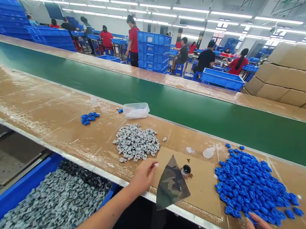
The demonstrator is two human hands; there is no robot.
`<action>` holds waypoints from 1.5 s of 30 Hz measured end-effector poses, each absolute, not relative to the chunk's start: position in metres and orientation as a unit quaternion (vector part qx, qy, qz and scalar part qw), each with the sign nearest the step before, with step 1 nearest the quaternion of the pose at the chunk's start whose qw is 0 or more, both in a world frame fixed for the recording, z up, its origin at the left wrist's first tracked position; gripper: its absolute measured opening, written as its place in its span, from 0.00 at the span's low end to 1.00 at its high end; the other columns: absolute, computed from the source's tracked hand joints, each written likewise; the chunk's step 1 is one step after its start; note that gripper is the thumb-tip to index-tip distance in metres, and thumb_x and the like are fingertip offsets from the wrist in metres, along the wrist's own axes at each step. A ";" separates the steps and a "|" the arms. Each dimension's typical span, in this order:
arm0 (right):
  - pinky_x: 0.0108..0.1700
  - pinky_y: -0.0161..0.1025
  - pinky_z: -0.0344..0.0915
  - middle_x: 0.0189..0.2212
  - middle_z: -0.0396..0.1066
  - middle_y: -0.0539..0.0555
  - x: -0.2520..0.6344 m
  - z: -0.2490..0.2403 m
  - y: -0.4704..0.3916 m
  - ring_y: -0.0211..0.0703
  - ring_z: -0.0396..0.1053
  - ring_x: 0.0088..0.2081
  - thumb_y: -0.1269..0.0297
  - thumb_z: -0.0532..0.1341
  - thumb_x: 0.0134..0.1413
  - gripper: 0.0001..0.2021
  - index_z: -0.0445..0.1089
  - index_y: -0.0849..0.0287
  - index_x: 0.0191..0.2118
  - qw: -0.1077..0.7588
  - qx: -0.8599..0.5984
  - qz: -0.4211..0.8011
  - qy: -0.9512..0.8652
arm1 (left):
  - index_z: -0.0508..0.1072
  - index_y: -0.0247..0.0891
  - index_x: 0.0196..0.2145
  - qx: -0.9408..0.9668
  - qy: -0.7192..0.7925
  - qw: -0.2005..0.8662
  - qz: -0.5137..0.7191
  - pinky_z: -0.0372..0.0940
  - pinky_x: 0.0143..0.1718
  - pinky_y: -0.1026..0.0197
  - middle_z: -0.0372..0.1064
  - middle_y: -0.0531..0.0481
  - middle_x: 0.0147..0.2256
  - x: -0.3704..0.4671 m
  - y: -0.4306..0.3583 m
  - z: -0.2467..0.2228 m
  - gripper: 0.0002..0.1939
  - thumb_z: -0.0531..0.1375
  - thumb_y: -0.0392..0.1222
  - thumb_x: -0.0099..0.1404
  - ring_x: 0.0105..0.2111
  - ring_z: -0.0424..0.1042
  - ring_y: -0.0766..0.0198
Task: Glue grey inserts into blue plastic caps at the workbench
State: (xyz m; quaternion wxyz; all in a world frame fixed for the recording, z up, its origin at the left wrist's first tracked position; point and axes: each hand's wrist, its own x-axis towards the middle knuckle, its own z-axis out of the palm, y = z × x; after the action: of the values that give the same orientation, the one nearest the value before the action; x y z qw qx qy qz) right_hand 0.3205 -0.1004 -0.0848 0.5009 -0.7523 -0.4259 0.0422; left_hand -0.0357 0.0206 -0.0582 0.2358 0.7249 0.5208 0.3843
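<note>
On the workbench, a jar stands on a cardboard sheet between left pile and right pile, with conveyor belt along the far side and parts bin lower, near left.

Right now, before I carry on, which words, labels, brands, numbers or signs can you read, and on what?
None can be read.
Stacked blue crates: pale marks, too small to read.
Small dark-topped jar: no legible label.
Camouflage-patterned piece: small pale mark, cannot tell if it is lettering.
Blue pieces and grey pieces: no legible markings.
Cardboard boxes: no legible lettering.
</note>
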 end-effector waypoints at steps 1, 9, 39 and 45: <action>0.29 0.41 0.69 0.30 0.74 0.56 0.314 -0.081 -0.097 0.45 0.70 0.27 0.45 0.63 0.42 0.22 0.74 0.56 0.39 0.511 -0.743 0.066 -0.426 | 0.72 0.37 0.41 0.729 0.539 0.200 0.373 0.68 0.44 0.53 0.73 0.44 0.39 -0.040 0.031 -0.060 0.14 0.49 0.32 0.62 0.41 0.72 0.58; 0.31 0.34 0.71 0.33 0.73 0.56 0.259 -0.062 -0.063 0.41 0.72 0.33 0.52 0.61 0.51 0.16 0.77 0.53 0.43 0.444 -0.663 0.117 -0.591 | 0.74 0.38 0.31 0.804 0.539 0.071 0.239 0.64 0.41 0.52 0.72 0.43 0.34 -0.045 0.080 -0.064 0.15 0.49 0.26 0.59 0.36 0.67 0.54; 0.41 0.40 0.73 0.37 0.77 0.55 0.218 -0.044 -0.002 0.43 0.75 0.37 0.61 0.57 0.57 0.11 0.75 0.54 0.42 0.391 -0.617 0.141 -0.669 | 0.74 0.37 0.39 0.817 0.453 0.186 0.304 0.66 0.45 0.53 0.73 0.43 0.37 -0.022 0.091 -0.067 0.13 0.51 0.32 0.63 0.40 0.69 0.56; 0.40 0.41 0.72 0.35 0.78 0.54 0.218 -0.041 0.003 0.44 0.74 0.38 0.63 0.57 0.59 0.10 0.75 0.53 0.42 0.370 -0.595 0.093 -0.708 | 0.73 0.39 0.41 0.603 0.466 0.500 0.410 0.68 0.38 0.59 0.73 0.48 0.35 -0.013 0.053 -0.051 0.12 0.54 0.44 0.63 0.33 0.72 0.63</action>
State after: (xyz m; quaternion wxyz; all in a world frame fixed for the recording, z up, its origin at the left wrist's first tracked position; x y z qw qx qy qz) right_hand 0.2184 0.0027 -0.0406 0.3698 -0.5946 -0.7078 0.0928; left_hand -0.0132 0.0527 -0.0507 0.5004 0.6034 0.4660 0.4104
